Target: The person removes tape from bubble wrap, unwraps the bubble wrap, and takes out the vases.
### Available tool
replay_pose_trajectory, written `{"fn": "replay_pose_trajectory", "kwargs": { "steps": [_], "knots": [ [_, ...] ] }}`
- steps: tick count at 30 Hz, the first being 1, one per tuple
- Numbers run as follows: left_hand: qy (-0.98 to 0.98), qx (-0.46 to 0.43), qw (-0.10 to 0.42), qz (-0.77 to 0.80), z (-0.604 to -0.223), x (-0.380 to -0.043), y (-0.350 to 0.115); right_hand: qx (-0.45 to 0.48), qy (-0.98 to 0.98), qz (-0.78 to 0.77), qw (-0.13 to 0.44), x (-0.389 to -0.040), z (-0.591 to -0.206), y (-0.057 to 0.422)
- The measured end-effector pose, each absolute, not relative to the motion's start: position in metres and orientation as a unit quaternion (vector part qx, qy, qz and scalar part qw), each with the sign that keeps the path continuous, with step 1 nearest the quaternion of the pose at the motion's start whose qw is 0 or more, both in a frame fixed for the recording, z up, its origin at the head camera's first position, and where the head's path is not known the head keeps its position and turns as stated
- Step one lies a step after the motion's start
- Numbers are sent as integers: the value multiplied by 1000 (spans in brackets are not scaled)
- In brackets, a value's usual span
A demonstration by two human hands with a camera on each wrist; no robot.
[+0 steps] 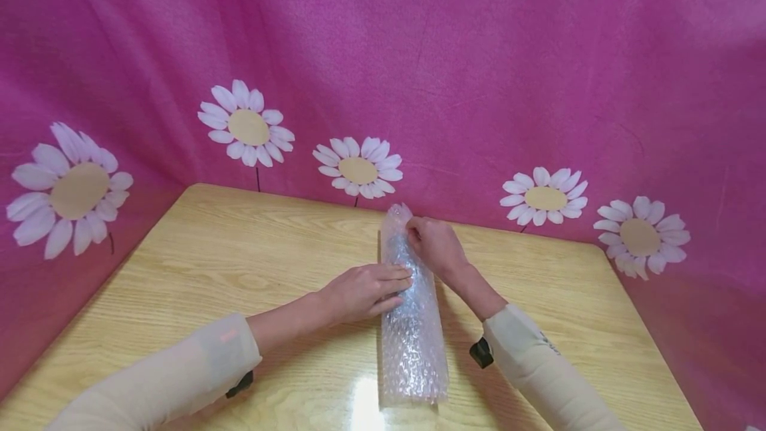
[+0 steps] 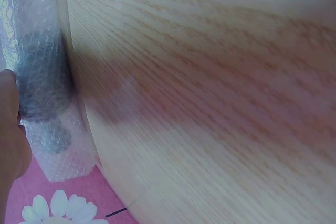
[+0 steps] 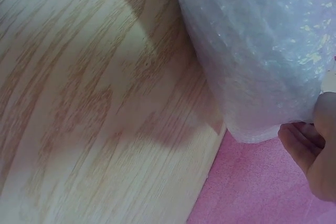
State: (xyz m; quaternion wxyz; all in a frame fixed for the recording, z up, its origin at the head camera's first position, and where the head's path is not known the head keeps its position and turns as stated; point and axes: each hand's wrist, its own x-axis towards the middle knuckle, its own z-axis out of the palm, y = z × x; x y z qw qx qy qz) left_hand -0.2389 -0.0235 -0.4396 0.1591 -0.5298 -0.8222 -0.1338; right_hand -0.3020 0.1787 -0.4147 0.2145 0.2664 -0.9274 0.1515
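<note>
Cream fabric first: the sleeves (image 1: 173,371) are up front, then comes a long bubble wrap bundle (image 1: 414,358) lying on the wooden table (image 1: 257,251), its long axis running pretty much straight away from the person. Left hand (image 1: 365,291) reaches in from the left side partway along, fingers fairly straight and just resting across the top. Left wrist view shows a dark object (image 2: 44,82) through the plastic, can't tell what. Right hand (image 1: 435,246) is the one nearer the far end, thumb and curled fingers pinching the wrap's edge, so imo the key thing is that most of the bundle stretches back toward the person from those fingertips. Past the table, pink cloth (image 1: 455,72) with white daisies (image 1: 358,170).
</note>
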Motion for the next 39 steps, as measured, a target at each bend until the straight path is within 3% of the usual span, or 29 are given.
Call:
{"fn": "replay_pose_trajectory", "kwargs": {
  "steps": [15,39],
  "knots": [
    [-827,-524,149,-138,-439,-239,-25,214,-932,231,179,-304,-415,179],
    [-828,-525,144,-139,-438,-239,-24,172,-929,279,170,-302,-420,196]
  ]
}}
